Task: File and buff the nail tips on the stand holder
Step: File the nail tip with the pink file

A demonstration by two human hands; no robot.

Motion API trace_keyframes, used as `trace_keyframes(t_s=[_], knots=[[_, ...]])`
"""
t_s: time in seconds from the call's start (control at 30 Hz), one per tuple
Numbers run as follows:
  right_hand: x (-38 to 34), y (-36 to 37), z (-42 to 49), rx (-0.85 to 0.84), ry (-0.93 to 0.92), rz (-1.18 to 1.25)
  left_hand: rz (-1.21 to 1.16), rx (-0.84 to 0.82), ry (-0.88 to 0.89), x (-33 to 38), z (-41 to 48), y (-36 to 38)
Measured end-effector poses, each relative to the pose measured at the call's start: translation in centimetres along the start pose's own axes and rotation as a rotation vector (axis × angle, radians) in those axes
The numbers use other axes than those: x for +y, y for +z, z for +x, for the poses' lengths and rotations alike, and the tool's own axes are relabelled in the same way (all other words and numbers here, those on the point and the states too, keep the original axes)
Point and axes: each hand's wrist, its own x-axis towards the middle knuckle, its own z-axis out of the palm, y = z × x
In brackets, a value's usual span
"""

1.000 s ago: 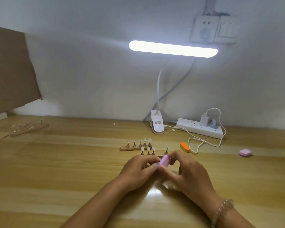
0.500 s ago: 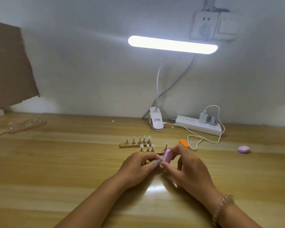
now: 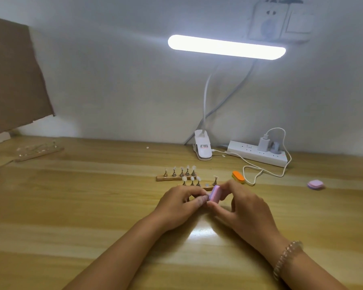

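**Buffer block against your left fingertips, just in front of the stand**

Your left hand [image 3: 181, 203] sits left of centre on the table [image 3: 92, 206]. Its fingers are curled in toward the middle. Whether they pinch a nail tip is hidden, so I cannot tell its grip.

Just beyond your knuckles lie the two wooden strips of the stand holder [image 3: 172, 178]. They run left to right, with nail tips [image 3: 187, 168] upright on their pegs.

The pink buffer block [image 3: 215, 193] stands between your hands. Its long axis is tilted up and away from you, and its near end touches your left fingertips.

Your right hand [image 3: 246, 206] grips the block between thumb and fingers. The stand lies ahead and slightly left of the block, and your left hand is nearer to it, so any reach for the next tip probably falls to that hand.

Further right are an orange block [image 3: 238, 177] and a pink pad [image 3: 315, 184], well apart.
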Motion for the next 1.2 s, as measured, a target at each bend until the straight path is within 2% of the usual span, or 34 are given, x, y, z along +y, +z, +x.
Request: trace_keyframes(t_s=[0.1, 0.2, 0.3, 0.37, 0.43, 0.53, 0.63, 0.73, 0.83, 0.97, 1.07, 1.2], knots=[[-0.12, -0.04, -0.12, -0.06, -0.05, -0.035, -0.001, -0.013, 0.001, 0.05, 0.01, 0.02], [0.26, -0.18, 0.08, 0.004, 0.008, 0.011, -0.011, -0.003, -0.004, 0.14, 0.03, 0.0], [-0.03, 0.02, -0.1, -0.07, -0.051, -0.026, -0.08, 0.014, -0.006, 0.3, 0.02, -0.01], [0.1, 0.07, -0.02, -0.013, -0.024, 0.017, -0.102, 0.023, 0.009, 0.36, 0.07, -0.1], [0.27, -0.02, 0.05, 0.033, 0.015, 0.043, -0.089, 0.018, 0.011, 0.35, 0.07, -0.11], [0.1, 0.05, -0.04, -0.022, -0.076, 0.024, -0.1, 0.016, -0.005, 0.19, 0.02, -0.07], [0.16, 0.02, 0.07, 0.022, -0.036, 0.081, -0.087, 0.019, -0.005, 0.14, -0.03, -0.09], [0.19, 0.01, -0.06, 0.003, -0.075, 0.077, -0.07, 0.012, -0.002, 0.26, -0.03, -0.01], [0.35, 0.02, 0.11, 0.027, -0.004, 0.121, -0.054, 0.011, -0.004, 0.37, -0.04, 0.02], [0.22, 0.13, -0.06, -0.01, -0.068, 0.071, -0.026, -0.002, -0.003, 0.42, -0.05, 0.04], [0.45, 0.0, 0.11, 0.016, 0.004, 0.126, -0.022, 0.006, -0.008, 0.51, -0.09, -0.01], [0.28, -0.06, -0.15, -0.024, -0.063, 0.099, -0.025, 0.007, -0.004, 0.43, -0.17, -0.06]])
